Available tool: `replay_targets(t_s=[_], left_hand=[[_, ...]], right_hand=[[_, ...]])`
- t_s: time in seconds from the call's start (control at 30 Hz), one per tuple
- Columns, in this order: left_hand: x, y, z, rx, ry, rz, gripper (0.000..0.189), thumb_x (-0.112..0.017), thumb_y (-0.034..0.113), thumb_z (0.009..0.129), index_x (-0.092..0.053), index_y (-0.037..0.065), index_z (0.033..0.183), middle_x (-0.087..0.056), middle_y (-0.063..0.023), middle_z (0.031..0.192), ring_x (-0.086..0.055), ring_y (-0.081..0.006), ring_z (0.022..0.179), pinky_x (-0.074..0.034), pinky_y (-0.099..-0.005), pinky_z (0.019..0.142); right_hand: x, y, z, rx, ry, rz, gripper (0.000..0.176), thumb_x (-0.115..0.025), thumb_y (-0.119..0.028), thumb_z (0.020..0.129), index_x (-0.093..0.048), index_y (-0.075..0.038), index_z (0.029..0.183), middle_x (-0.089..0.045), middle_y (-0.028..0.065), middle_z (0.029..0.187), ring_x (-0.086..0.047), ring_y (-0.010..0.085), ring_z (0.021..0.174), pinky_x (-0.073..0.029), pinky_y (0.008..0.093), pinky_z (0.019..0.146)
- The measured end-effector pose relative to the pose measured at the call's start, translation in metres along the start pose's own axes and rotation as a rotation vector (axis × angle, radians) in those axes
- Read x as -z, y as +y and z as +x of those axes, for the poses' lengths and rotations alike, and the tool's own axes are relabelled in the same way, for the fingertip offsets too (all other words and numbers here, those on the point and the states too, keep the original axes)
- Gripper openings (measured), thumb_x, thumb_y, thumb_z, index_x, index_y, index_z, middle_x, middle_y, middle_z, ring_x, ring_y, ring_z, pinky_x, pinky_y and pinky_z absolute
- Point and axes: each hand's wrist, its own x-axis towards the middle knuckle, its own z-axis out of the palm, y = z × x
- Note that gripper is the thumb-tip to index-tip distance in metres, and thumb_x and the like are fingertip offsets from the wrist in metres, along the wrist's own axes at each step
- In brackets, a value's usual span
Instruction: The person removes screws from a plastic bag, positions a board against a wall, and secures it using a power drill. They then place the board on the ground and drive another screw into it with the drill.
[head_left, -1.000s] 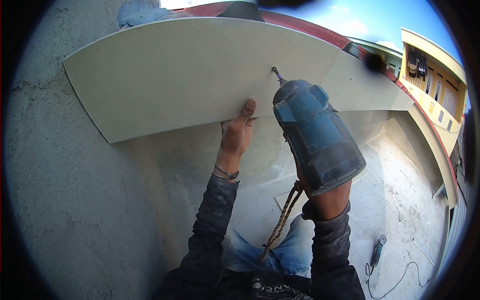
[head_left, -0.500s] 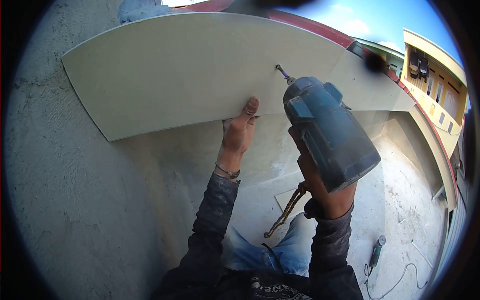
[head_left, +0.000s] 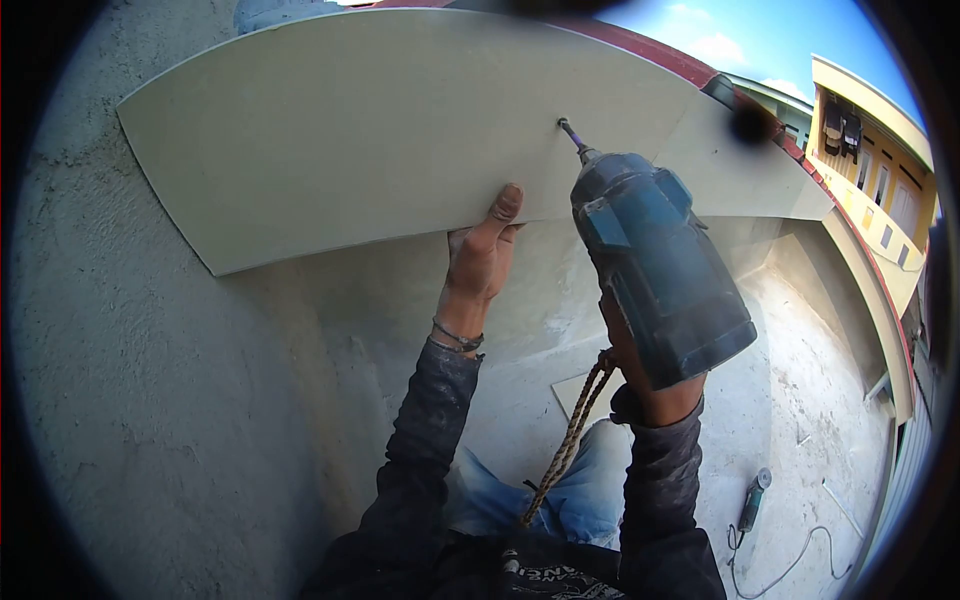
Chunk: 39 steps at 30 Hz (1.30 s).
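A long pale board [head_left: 350, 140] runs across the upper view against the wall. My left hand [head_left: 483, 250] grips its lower edge, thumb pressed on the front face and fingers mostly hidden behind. In my right hand [head_left: 640, 370] is a teal and black cordless drill [head_left: 660, 270], its body hiding most of my fingers. The drill's thin bit [head_left: 570, 130] points up and left, its tip at the board's face, where a small dark spot shows. A braided cord [head_left: 570, 440] hangs near my right wrist.
On the concrete floor at lower right lies an angle grinder [head_left: 755, 500] with a trailing cable [head_left: 800, 555]. A rough grey wall [head_left: 130, 380] stands at left. A flat pale offcut [head_left: 585, 395] lies below my hands. Beyond the red edge is a yellow building [head_left: 875, 170].
The drill has shifted slightly, its bit tip moving a little right and up in view. The cord now hangs straighter. My left hand keeps its hold on the board.
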Motion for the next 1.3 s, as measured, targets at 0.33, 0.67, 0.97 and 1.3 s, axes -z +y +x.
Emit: replay_targets(t_s=[0.33, 0.67, 0.97, 1.3], left_hand=[[0.000, -0.001, 0.001, -0.017, 0.017, -0.005, 0.039, -0.075, 0.016, 0.086, -0.056, 0.012, 0.121, -0.058, -0.0008, 0.111, -0.057, -0.0150, 0.106, -0.052, -0.0382, 0.092], [0.006, -0.006, 0.002, 0.048, 0.026, -0.024, 0.042, -0.076, 0.015, 0.086, -0.055, 0.013, 0.122, -0.058, -0.0016, 0.115, -0.057, -0.0166, 0.110, -0.049, -0.0373, 0.097], [-0.001, 0.000, 0.001, 0.001, -0.011, -0.023, 0.033, -0.072, 0.016, 0.088, -0.058, 0.013, 0.118, -0.060, 0.0007, 0.108, -0.059, -0.0150, 0.104, -0.050, -0.0364, 0.093], [-0.002, 0.004, 0.002, 0.007, -0.012, -0.001, 0.045, -0.077, 0.016, 0.085, -0.054, 0.013, 0.124, -0.058, -0.0032, 0.118, -0.057, -0.0194, 0.112, -0.050, -0.0404, 0.096]], right_hand=[[0.008, -0.023, 0.022, 0.040, -0.031, 0.125, 0.030, -0.072, -0.016, 0.077, -0.064, 0.002, 0.100, -0.065, 0.0130, 0.085, -0.063, 0.0265, 0.076, -0.050, 0.0349, 0.072], [0.013, -0.035, 0.033, 0.196, 0.002, 0.043, 0.021, -0.070, -0.012, 0.076, -0.065, 0.002, 0.091, -0.064, 0.0148, 0.079, -0.065, 0.0292, 0.068, -0.050, 0.0329, 0.064], [0.016, -0.037, 0.033, 0.088, 0.031, 0.134, 0.025, -0.072, -0.013, 0.076, -0.065, 0.002, 0.095, -0.066, 0.0145, 0.083, -0.066, 0.0293, 0.073, -0.050, 0.0346, 0.067], [0.028, -0.018, 0.024, -0.073, -0.166, 0.002, 0.034, -0.076, -0.015, 0.073, -0.063, -0.001, 0.101, -0.064, 0.0150, 0.097, -0.062, 0.0295, 0.090, -0.049, 0.0380, 0.080]])
